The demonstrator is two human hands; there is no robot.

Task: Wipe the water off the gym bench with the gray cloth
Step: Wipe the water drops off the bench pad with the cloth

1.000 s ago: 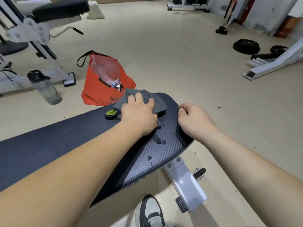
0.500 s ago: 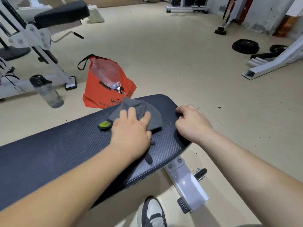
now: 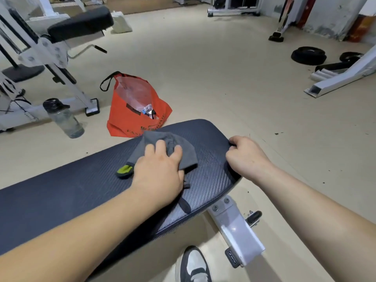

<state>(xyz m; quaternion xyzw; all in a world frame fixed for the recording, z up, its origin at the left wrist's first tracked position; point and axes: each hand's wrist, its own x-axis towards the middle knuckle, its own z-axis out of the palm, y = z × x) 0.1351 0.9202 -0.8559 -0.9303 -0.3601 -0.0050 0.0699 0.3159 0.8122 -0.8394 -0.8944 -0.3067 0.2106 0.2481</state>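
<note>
Head view: gray cloth (image 3: 171, 151) sits bunched on the gym bench (image 3: 61, 192) pad near its right end, with a green-and-black tag (image 3: 124, 171) at the cloth's 8 o'clock corner and a dark strap (image 3: 184, 204) trailing out toward 5 o'clock. Left hand (image 3: 160, 171) is pressed palm-down on the cloth, fingers spread over it, pinning it flat rather than pinching it. Right hand (image 3: 247, 157) is at the cloth's 3 o'clock, fingers curled over the bench's end edge, gripping the pad to steady it.

Progress, my read: wipe is mid-stroke. No clear droplets show on the textured pad around the cloth; the patch between the two hands looks faintly smeared, could be residual damp or just glare, can't tell. Long stretch of pad toward 8 o'clock looks dry. Likely left: one more pass over the end zone and the near edge by the strap, then check.

Floor beyond the bench: orange bag (image 3: 132, 117) at 11 o'clock, water bottle (image 3: 65, 119) farther toward 10. Shoe (image 3: 193, 265) below the bench at 6.
</note>
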